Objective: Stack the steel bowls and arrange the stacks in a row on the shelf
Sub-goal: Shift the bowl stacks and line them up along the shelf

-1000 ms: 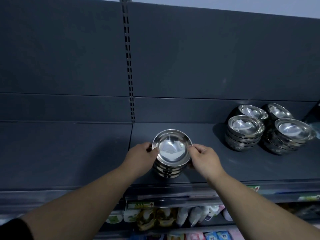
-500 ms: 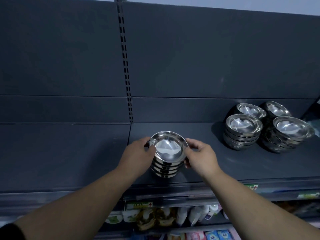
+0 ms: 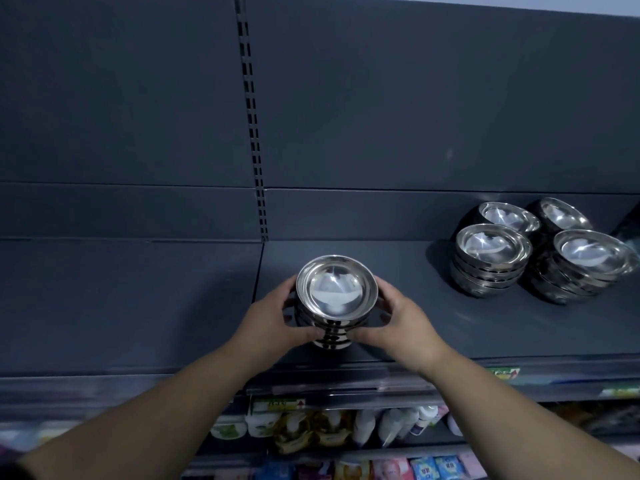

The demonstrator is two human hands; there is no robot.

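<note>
Nearest to me, under the person's forearms, bottles and packets (image 3: 391,424) crowd a lower tier beneath the price rail (image 3: 311,386). Above that, the left hand (image 3: 273,320) and right hand (image 3: 398,323) cup a stack of steel bowls (image 3: 336,296) from opposite sides, fingers curled round its lower bowls and thumbs meeting near the front. The stack stands upright near the front edge of the dark shelf (image 3: 433,323), just right of the seam between bays; whether its base touches the board or hangs just above it, I cannot tell.

To do this step well, I would say keep both palms low on the stack so the nested bowls cannot slide apart, hold the top rim level, and set it down flat before easing the fingers off. Polished steel looks slippery, so a tilt could fan the bowls out.

Farther back and well apart to the right, four other stacks (image 3: 491,261) sit bunched two by two, not in a line. Judging by that, the row is not yet formed. Behind everything rise the grey back panel (image 3: 415,98) and its slotted upright (image 3: 252,133).
</note>
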